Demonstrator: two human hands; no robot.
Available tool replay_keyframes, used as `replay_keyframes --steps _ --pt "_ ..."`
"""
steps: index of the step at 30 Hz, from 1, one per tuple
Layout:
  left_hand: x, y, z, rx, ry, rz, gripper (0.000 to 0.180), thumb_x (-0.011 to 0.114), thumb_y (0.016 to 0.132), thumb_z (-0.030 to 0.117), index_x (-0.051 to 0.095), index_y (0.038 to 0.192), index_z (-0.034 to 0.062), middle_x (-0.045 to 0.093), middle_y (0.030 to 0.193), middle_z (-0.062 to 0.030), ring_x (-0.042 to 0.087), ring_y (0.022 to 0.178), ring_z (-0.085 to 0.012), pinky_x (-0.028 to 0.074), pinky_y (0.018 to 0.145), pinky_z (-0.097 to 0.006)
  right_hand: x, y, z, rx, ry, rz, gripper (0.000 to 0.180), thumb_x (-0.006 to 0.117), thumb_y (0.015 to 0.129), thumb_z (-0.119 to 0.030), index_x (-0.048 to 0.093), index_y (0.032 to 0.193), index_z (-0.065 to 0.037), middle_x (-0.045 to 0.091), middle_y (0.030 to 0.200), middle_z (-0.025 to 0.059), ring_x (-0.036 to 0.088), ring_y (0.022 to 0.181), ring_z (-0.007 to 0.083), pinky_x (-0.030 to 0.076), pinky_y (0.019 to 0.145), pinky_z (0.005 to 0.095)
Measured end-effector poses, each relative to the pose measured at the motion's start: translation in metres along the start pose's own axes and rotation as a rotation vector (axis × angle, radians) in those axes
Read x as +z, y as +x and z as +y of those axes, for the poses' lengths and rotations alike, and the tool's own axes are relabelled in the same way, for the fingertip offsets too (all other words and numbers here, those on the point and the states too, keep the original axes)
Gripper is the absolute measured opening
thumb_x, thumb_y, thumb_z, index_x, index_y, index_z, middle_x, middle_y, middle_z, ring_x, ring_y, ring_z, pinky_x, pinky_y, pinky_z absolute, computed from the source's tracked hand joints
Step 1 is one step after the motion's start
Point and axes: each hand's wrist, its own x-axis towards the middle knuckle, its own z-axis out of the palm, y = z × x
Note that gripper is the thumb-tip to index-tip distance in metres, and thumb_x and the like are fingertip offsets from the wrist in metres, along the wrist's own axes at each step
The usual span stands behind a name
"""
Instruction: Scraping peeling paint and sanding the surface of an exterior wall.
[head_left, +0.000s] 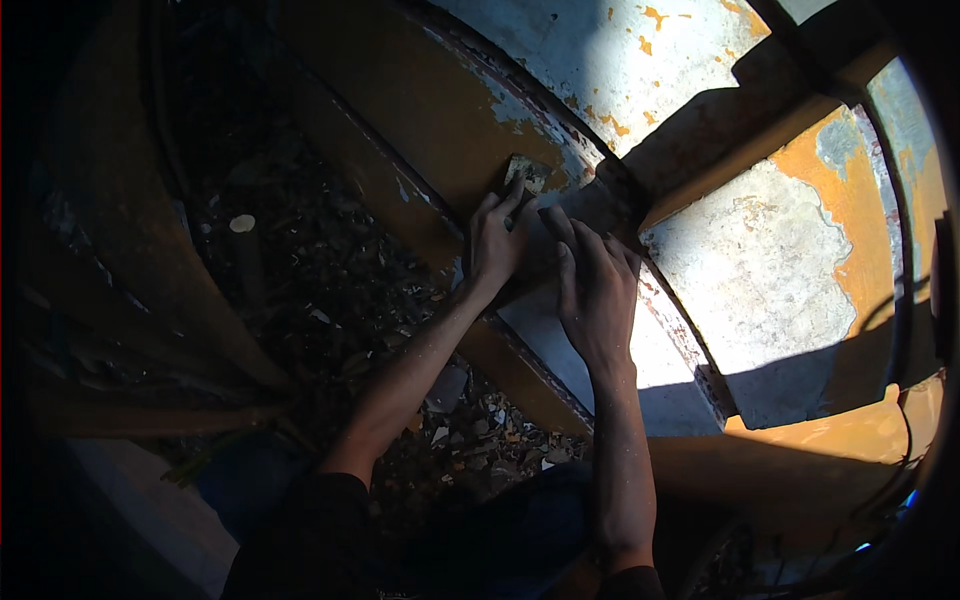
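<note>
My left hand (493, 240) is closed on a small flat scraper (527, 172), its worn, speckled blade lying against a curved panel (420, 120) with peeling orange-brown paint. The index finger stretches along the scraper toward the blade. Just to the right, my right hand (602, 290) lies on the panel surface with its fingers stretched forward and nothing visible in them. Around the blade, bare grey-white patches meet the remaining orange paint. Shadow hides part of the fingertips of both hands.
A raised orange beam (740, 150) crosses the panels at the upper right. Sunlit, mostly stripped panels (745, 260) lie to the right, edged by dark ridges. Dry leaves and paint flakes (480, 440) litter the ground below left. Another curved orange piece (190, 270) stands at left.
</note>
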Motion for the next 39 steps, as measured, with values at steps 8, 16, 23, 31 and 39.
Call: replay_keyframes --steps 8,16,23,31,39 --pt "0.004 0.011 0.001 -0.088 -0.008 0.021 0.046 0.061 0.099 0.031 0.060 0.134 0.0009 0.062 0.112 -0.0323 0.061 0.111 -0.0434 0.049 0.092 -0.047 0.006 0.003 0.005 -0.015 -0.020 0.029 0.030 0.063 0.092 -0.012 0.064 0.122 -0.004 0.069 0.098 0.0202 0.064 0.096 0.0350 0.042 0.098 0.0440" --pt "-0.018 0.061 -0.006 -0.201 -0.252 0.086 0.054 0.060 0.101 0.034 0.057 0.130 -0.0118 0.068 0.114 -0.0296 0.066 0.108 -0.0266 0.051 0.090 -0.037 0.002 0.000 0.001 -0.033 -0.058 -0.008 0.030 0.063 0.093 -0.013 0.065 0.121 -0.005 0.070 0.099 0.0182 0.063 0.097 0.0337 0.041 0.098 0.0442" --pt "-0.043 0.098 0.007 -0.248 -0.393 0.070 0.057 0.057 0.102 0.031 0.048 0.137 -0.0140 0.069 0.109 -0.0296 0.069 0.101 -0.0247 0.053 0.081 -0.035 0.003 -0.001 -0.002 -0.006 -0.086 -0.045 0.030 0.063 0.093 -0.013 0.065 0.122 -0.006 0.071 0.098 0.0165 0.064 0.097 0.0303 0.040 0.098 0.0431" --pt "-0.023 0.006 0.015 -0.321 -0.364 -0.160 0.055 0.052 0.104 0.031 0.044 0.144 -0.0067 0.063 0.127 -0.0285 0.060 0.121 -0.0275 0.048 0.098 -0.035 0.003 0.003 -0.001 -0.019 -0.019 0.018 0.039 0.060 0.093 -0.011 0.057 0.131 -0.005 0.070 0.108 0.0170 0.063 0.100 0.0320 0.040 0.100 0.0453" --pt "-0.048 0.006 0.074 -0.156 -0.796 -0.225 0.059 0.030 0.107 0.050 0.044 0.149 0.0105 0.051 0.136 -0.0099 0.047 0.122 -0.0160 0.039 0.101 -0.030 0.009 0.008 -0.011 0.115 0.311 0.091 0.048 0.058 0.096 -0.015 0.044 0.141 -0.002 0.063 0.123 0.0261 0.064 0.112 0.0395 0.050 0.094 0.0470"
